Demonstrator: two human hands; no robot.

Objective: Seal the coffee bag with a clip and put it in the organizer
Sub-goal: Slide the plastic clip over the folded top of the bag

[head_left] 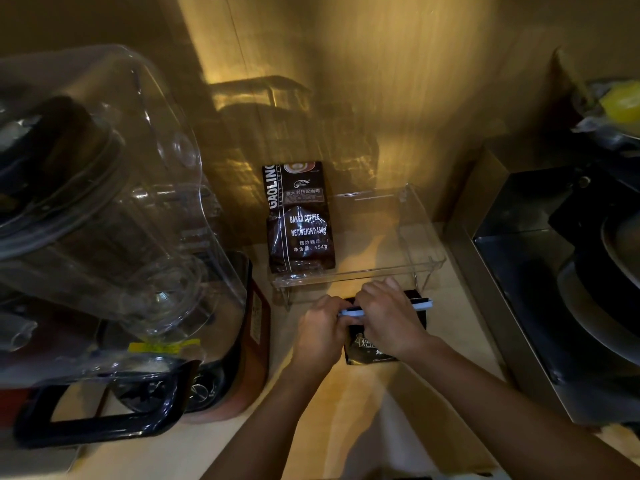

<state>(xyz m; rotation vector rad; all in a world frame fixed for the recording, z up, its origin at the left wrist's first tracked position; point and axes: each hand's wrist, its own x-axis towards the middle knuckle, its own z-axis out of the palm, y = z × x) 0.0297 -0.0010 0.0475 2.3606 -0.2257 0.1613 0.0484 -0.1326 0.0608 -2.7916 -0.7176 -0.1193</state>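
A black coffee bag (367,348) stands on the counter in front of me, just before the clear organizer (420,239). A long white clip (420,304) lies across the bag's folded top. My left hand (320,332) grips the clip's left end and the bag's top corner. My right hand (389,317) presses down over the clip's middle, covering most of it. A second coffee bag (301,220), dark brown with white print, stands upright in the left part of the organizer.
A big blender under a clear sound cover (104,209) fills the left side. A dark metal appliance (561,271) stands to the right, with a yellow fruit (621,102) behind it. The right half of the organizer holds nothing.
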